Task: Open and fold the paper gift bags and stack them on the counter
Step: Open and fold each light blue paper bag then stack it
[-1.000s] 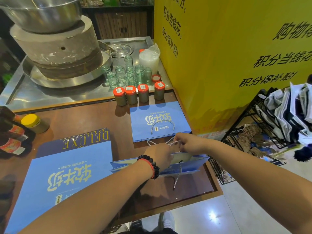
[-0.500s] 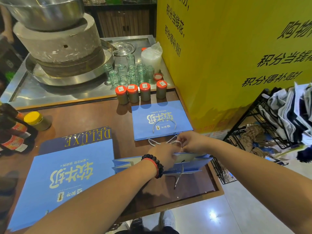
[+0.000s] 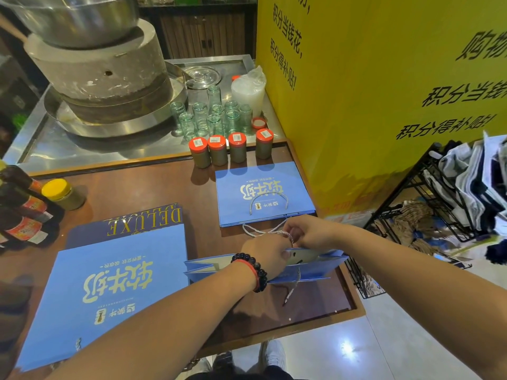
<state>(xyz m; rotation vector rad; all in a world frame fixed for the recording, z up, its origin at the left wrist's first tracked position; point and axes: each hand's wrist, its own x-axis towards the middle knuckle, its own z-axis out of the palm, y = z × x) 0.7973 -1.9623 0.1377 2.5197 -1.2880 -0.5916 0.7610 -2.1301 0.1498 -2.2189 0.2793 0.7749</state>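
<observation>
A small blue paper gift bag (image 3: 318, 266) stands half open on the brown counter (image 3: 153, 193), its mouth facing up. My left hand (image 3: 267, 255), with a bead bracelet at the wrist, grips the bag's top edge. My right hand (image 3: 310, 233) pinches the bag's white rope handle (image 3: 263, 231) just above the rim. Behind them a flat stack of small blue bags (image 3: 260, 193) lies against the yellow wall. A stack of large flat blue bags (image 3: 109, 283) lies at the left.
Four orange-lidded jars (image 3: 229, 149) stand behind the small stack, with glass cups (image 3: 214, 116) and a stone mill (image 3: 101, 75) on a steel tray beyond. Dark bottles (image 3: 19, 212) and a yellow-lidded jar (image 3: 61, 193) stand at the left. A black wire rack (image 3: 428, 204) is on the right.
Both hands stay on the standing bag; they have edged slightly, working the rope handle at the rim. The camera has shifted a little.
</observation>
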